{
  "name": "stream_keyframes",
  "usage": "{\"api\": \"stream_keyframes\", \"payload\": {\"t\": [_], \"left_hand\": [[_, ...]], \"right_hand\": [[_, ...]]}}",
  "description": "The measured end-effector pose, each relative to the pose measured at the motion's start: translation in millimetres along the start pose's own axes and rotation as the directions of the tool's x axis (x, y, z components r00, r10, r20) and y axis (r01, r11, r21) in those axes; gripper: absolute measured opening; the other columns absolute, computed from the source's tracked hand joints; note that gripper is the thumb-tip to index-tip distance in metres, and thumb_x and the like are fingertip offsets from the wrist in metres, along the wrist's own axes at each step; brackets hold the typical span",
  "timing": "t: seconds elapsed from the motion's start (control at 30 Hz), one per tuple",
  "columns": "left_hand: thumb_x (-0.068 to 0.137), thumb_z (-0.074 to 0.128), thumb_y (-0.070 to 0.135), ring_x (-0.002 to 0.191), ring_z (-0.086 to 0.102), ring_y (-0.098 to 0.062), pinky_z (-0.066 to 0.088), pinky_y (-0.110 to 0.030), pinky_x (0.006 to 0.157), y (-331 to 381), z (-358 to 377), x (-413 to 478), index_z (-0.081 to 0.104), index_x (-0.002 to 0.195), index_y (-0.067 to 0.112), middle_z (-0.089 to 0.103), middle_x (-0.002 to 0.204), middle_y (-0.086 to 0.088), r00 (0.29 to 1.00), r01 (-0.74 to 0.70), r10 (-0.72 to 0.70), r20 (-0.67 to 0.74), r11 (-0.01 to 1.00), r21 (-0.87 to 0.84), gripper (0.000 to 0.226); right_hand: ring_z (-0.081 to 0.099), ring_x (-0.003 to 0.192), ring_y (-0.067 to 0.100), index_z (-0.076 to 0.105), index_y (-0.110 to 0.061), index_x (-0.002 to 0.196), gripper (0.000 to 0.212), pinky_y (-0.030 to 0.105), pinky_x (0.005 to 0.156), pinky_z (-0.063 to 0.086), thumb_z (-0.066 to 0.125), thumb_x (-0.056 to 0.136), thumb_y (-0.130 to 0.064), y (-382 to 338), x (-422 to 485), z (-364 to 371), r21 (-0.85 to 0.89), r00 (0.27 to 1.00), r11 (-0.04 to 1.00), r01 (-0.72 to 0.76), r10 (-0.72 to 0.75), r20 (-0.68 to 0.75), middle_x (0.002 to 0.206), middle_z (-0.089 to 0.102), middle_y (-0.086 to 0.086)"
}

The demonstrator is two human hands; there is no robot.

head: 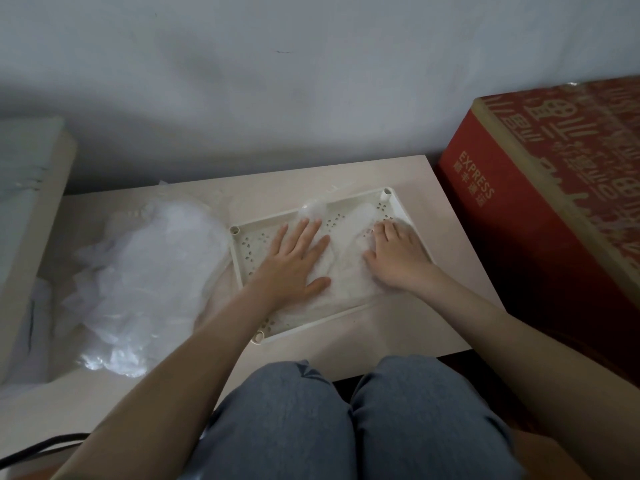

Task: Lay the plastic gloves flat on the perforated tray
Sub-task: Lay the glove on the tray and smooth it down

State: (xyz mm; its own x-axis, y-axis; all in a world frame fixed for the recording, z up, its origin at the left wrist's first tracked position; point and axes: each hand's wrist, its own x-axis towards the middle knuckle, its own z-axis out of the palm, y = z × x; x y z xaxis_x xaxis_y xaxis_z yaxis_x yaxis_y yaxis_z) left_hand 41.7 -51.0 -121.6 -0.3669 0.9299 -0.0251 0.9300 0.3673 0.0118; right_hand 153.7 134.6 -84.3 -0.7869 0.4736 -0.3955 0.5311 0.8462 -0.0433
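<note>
A cream perforated tray (242,258) sits on a pale low table, tilted a little clockwise. Clear plastic gloves (346,271) lie spread inside it, reaching from its near edge to its far rim. My left hand (294,261) lies palm down on the gloves at the tray's left half, fingers straight and spread. My right hand (398,254) presses on the gloves at the right half, its fingertips bent slightly into the plastic near the far right holes. A loose pile of plastic gloves (138,289) lies on the table left of the tray.
A big red cardboard box (540,188) marked EXPRESS stands close to the table's right side. A grey wall runs behind. A pale block (31,188) sits at the far left. My knees in blue jeans (346,420) are below the table's near edge. A black cable (41,445) crosses bottom left.
</note>
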Motion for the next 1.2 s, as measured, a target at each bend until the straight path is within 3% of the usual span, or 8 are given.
{"api": "stream_keyframes", "payload": {"t": [0.13,0.27,0.43,0.63,0.8,0.9,1.07,1.2], "left_hand": [[0.081,-0.013,0.070,0.148,-0.010,-0.019,-0.009,-0.043,0.119,-2.4,4.1,-1.8,-0.021,0.145,0.029,-0.011,0.161,-0.002,0.991,0.014,-0.009,0.133,0.999,-0.037,0.077],[0.076,-0.023,0.071,0.147,-0.012,-0.018,-0.011,-0.042,0.118,-4.5,5.7,-1.5,-0.020,0.146,0.031,-0.013,0.160,-0.001,0.994,-0.002,0.008,0.113,0.998,-0.056,0.081],[0.074,-0.026,0.072,0.144,-0.019,-0.015,-0.012,-0.042,0.118,-4.8,5.1,-1.6,-0.022,0.145,0.032,-0.019,0.157,0.000,0.995,-0.013,0.020,0.101,0.997,-0.074,0.081],[0.070,-0.029,0.076,0.146,-0.017,-0.017,-0.013,-0.042,0.117,-4.6,4.5,-1.1,-0.023,0.144,0.030,-0.021,0.156,0.001,0.991,-0.024,0.034,0.128,0.997,-0.080,0.088],[0.076,-0.021,0.077,0.145,-0.017,-0.024,-0.013,-0.048,0.115,-4.9,-1.9,-3.2,-0.018,0.146,0.028,-0.021,0.153,-0.001,0.994,-0.022,0.031,0.103,0.996,-0.086,0.085],[0.092,-0.001,0.068,0.147,0.003,-0.030,0.004,-0.052,0.118,-3.2,-14.1,-6.7,0.006,0.153,0.020,0.002,0.159,-0.009,0.998,-0.015,0.009,-0.067,0.997,-0.078,0.077],[0.091,0.040,0.035,0.116,0.050,-0.041,0.040,-0.052,0.099,-17.2,-36.1,-32.0,0.048,0.126,0.004,0.049,0.134,-0.022,0.845,0.353,-0.372,-0.385,0.928,-0.122,0.047],[0.098,0.036,0.036,0.130,0.034,-0.035,0.024,-0.048,0.107,-40.6,-38.3,-73.3,0.037,0.136,0.007,0.034,0.144,-0.016,0.680,0.716,-0.730,-0.063,0.680,-0.156,0.049]], "right_hand": [[-0.014,0.147,0.022,-0.010,-0.007,0.151,0.072,0.038,0.120,-0.006,0.021,0.101,-0.046,6.2,1.8,8.8,0.047,0.998,0.999,-0.014,0.011,0.064,0.160,-0.013,0.011],[-0.019,0.146,0.021,-0.013,-0.006,0.150,0.072,0.036,0.120,-0.008,0.019,0.101,-0.048,12.5,0.0,10.4,0.048,0.997,0.999,-0.011,0.007,0.077,0.159,-0.018,0.010],[-0.018,0.146,0.019,-0.018,-0.013,0.149,0.065,0.035,0.119,-0.010,0.015,0.103,-0.043,6.8,-20.1,4.6,0.019,0.970,0.982,0.186,-0.180,-0.162,0.159,-0.018,0.007],[-0.021,0.145,0.019,-0.019,-0.020,0.150,0.066,0.038,0.118,-0.011,0.016,0.102,-0.048,18.0,-21.8,8.1,-0.054,0.951,0.961,0.272,-0.260,0.167,0.158,-0.022,0.003],[-0.020,0.146,0.018,-0.019,-0.016,0.149,0.067,0.037,0.118,-0.012,0.016,0.102,-0.048,18.1,-27.4,0.4,-0.066,0.967,0.967,0.247,-0.241,0.080,0.159,-0.020,0.006],[-0.017,0.146,0.017,-0.013,-0.019,0.152,0.065,0.037,0.119,-0.010,0.019,0.102,-0.047,11.9,-31.8,-7.2,-0.012,0.967,0.966,0.256,-0.256,0.003,0.160,-0.015,0.004],[0.005,0.147,0.019,0.012,-0.017,0.153,0.061,0.036,0.116,0.002,0.035,0.099,-0.037,-9.0,-33.8,-33.3,-0.018,0.954,0.963,0.270,-0.270,-0.133,0.161,0.007,0.003],[0.022,0.138,0.024,0.033,-0.016,0.145,0.052,0.037,0.111,0.016,0.042,0.096,-0.030,-43.5,-33.2,-50.6,-0.026,0.929,0.935,0.354,-0.355,-0.104,0.152,0.029,0.003]]}}
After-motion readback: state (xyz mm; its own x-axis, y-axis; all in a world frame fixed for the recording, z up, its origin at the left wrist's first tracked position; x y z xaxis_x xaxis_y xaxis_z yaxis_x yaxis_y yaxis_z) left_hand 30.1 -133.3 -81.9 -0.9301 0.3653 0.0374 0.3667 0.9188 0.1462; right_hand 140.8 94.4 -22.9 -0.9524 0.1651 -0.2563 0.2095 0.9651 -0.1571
